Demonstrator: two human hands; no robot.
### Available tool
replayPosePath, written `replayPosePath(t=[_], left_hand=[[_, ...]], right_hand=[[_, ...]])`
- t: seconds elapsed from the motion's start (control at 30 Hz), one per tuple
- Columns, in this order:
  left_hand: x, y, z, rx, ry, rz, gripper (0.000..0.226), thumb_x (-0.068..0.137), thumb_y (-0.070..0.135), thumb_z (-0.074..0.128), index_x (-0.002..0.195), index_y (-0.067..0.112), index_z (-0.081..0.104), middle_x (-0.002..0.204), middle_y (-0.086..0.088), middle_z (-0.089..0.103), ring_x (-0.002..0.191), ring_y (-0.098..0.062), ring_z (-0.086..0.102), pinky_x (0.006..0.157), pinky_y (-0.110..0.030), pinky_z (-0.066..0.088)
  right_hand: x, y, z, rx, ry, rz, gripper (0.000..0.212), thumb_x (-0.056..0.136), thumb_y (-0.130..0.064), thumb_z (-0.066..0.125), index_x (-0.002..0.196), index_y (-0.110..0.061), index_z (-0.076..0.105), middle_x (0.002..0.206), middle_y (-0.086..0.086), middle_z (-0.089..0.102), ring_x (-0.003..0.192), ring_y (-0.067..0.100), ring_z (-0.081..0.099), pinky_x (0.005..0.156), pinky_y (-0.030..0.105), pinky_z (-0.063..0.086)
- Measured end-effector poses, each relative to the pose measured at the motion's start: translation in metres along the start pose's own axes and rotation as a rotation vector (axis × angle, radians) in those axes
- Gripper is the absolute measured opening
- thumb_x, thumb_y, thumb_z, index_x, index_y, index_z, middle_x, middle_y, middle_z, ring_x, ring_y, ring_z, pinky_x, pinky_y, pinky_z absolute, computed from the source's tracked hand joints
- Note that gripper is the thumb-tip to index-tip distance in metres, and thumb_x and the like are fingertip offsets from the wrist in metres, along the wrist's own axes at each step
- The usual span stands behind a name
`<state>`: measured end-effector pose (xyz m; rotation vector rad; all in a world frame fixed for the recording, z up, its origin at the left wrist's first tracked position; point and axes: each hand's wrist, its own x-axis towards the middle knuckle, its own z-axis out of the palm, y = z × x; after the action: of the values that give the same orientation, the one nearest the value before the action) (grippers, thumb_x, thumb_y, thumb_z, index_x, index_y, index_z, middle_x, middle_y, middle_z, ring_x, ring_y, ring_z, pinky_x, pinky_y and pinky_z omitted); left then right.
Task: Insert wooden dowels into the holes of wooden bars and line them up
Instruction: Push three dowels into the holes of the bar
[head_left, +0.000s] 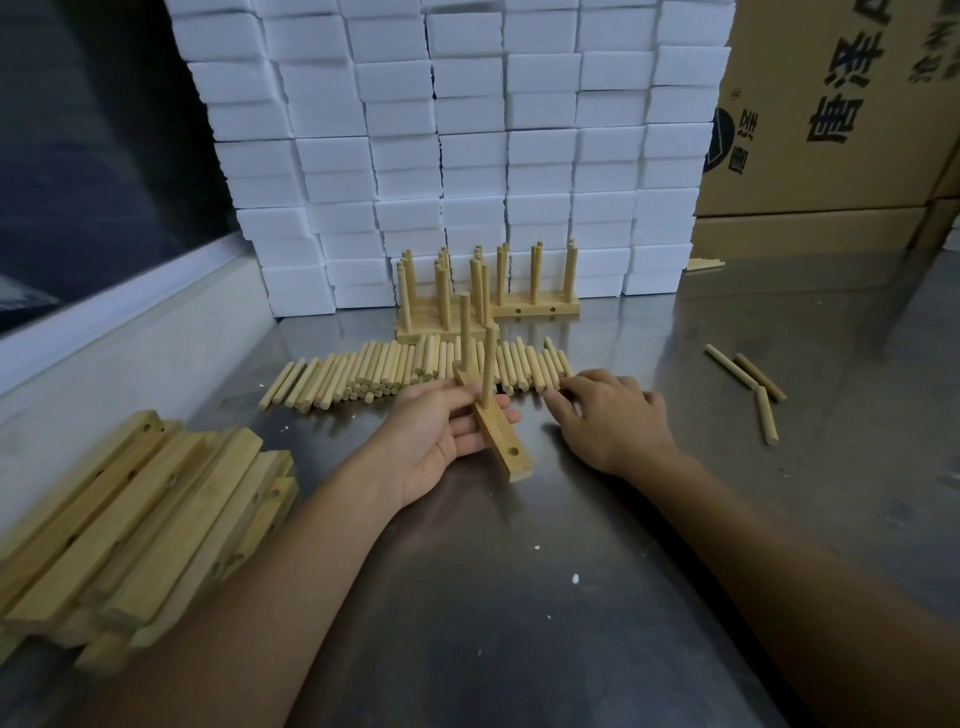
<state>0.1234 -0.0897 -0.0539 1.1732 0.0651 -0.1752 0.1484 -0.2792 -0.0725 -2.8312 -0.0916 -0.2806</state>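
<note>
Stacked bars (130, 525) lie near left; left hand (441, 431) grips a bar (498, 431) bearing two upright dowels (488, 364), right hand (608, 415) touches the dowel row (405, 369), fingers loosely bent.

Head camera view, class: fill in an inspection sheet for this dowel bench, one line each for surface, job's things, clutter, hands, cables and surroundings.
Surface: steel table, shiny, with white crumbs.
Job's things: held bar with two upright dowels and one empty hole near its end; loose dowel row; finished bars standing at the back; bare bar stack at left.
Clutter: three stray dowels at right.
Hands: left hand grips the held bar; right hand reaches palm down to the dowel row's right end.
Cables: nothing seen.
Surroundings: white foam blocks stacked behind; cardboard boxes at right.
</note>
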Motion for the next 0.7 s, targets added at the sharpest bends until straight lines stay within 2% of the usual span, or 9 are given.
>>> replayPosePath(t=[0.07, 0.13, 0.2, 0.27, 0.4, 0.5, 0.6, 0.7], left_hand=[[0.000, 0.000, 0.000, -0.003, -0.001, 0.003, 0.022, 0.101, 0.001, 0.045, 0.118, -0.008, 0.055, 0.096, -0.026, 0.073, 0.085, -0.034, 0.074, 0.060, -0.036, 0.060], [0.000, 0.000, 0.000, -0.005, -0.003, 0.004, 0.022, 0.101, 0.001, 0.045, 0.118, -0.008, 0.055, 0.097, -0.027, 0.073, 0.085, -0.034, 0.074, 0.060, -0.036, 0.060], [0.000, 0.000, 0.000, -0.005, -0.004, 0.005, 0.022, 0.101, 0.001, 0.044, 0.119, -0.008, 0.055, 0.098, -0.027, 0.072, 0.085, -0.034, 0.074, 0.060, -0.036, 0.060], [-0.001, 0.000, 0.000, -0.003, -0.005, 0.004, 0.022, 0.101, 0.001, 0.044, 0.119, -0.008, 0.054, 0.099, -0.027, 0.072, 0.086, -0.034, 0.074, 0.061, -0.036, 0.060], [-0.001, 0.000, -0.001, -0.001, -0.007, 0.003, 0.020, 0.101, 0.001, 0.044, 0.117, -0.007, 0.055, 0.100, -0.028, 0.072, 0.087, -0.035, 0.074, 0.062, -0.037, 0.061], [-0.001, 0.000, -0.001, 0.000, -0.009, 0.003, 0.019, 0.101, 0.001, 0.044, 0.115, -0.006, 0.057, 0.101, -0.028, 0.072, 0.088, -0.035, 0.074, 0.062, -0.038, 0.061], [-0.001, 0.000, -0.001, -0.005, -0.013, 0.001, 0.019, 0.101, 0.001, 0.044, 0.113, -0.005, 0.057, 0.100, -0.028, 0.072, 0.087, -0.034, 0.074, 0.062, -0.037, 0.061], [-0.001, 0.000, -0.001, 0.004, -0.013, 0.004, 0.019, 0.101, 0.001, 0.044, 0.113, -0.006, 0.057, 0.100, -0.028, 0.072, 0.086, -0.034, 0.074, 0.061, -0.037, 0.061]], right_hand=[[-0.002, 0.000, -0.002, 0.035, 0.047, 0.024, 0.044, 0.102, -0.049, 0.033, 0.105, -0.022, 0.067, 0.126, 0.002, 0.060, 0.118, 0.026, 0.052, 0.103, 0.049, 0.034], [-0.005, 0.000, -0.006, 0.107, 0.133, 0.075, 0.042, 0.104, -0.039, 0.036, 0.080, -0.016, 0.061, 0.096, 0.005, 0.062, 0.097, 0.027, 0.057, 0.097, 0.047, 0.042], [-0.007, 0.002, -0.009, 0.137, 0.206, 0.133, 0.039, 0.102, -0.030, 0.044, 0.071, -0.011, 0.060, 0.076, 0.005, 0.060, 0.078, 0.025, 0.058, 0.089, 0.044, 0.047], [-0.008, 0.003, -0.012, 0.134, 0.221, 0.194, 0.032, 0.097, -0.028, 0.053, 0.072, -0.011, 0.064, 0.070, 0.004, 0.063, 0.071, 0.023, 0.060, 0.085, 0.041, 0.050], [-0.007, 0.003, -0.015, 0.155, 0.196, 0.249, 0.020, 0.092, -0.028, 0.064, 0.079, -0.013, 0.067, 0.074, 0.003, 0.067, 0.072, 0.023, 0.064, 0.080, 0.044, 0.057], [-0.005, 0.000, -0.016, 0.159, 0.146, 0.227, 0.012, 0.095, -0.024, 0.064, 0.101, -0.013, 0.065, 0.092, 0.002, 0.066, 0.084, 0.021, 0.062, 0.083, 0.043, 0.056], [-0.004, 0.001, -0.013, 0.096, 0.086, 0.166, 0.025, 0.094, -0.014, 0.061, 0.119, -0.014, 0.063, 0.110, 0.008, 0.060, 0.098, 0.025, 0.056, 0.092, 0.043, 0.051], [-0.002, 0.003, -0.012, 0.134, 0.094, 0.147, 0.033, 0.092, -0.010, 0.064, 0.125, -0.013, 0.059, 0.114, 0.009, 0.053, 0.098, 0.023, 0.053, 0.088, 0.037, 0.051]])
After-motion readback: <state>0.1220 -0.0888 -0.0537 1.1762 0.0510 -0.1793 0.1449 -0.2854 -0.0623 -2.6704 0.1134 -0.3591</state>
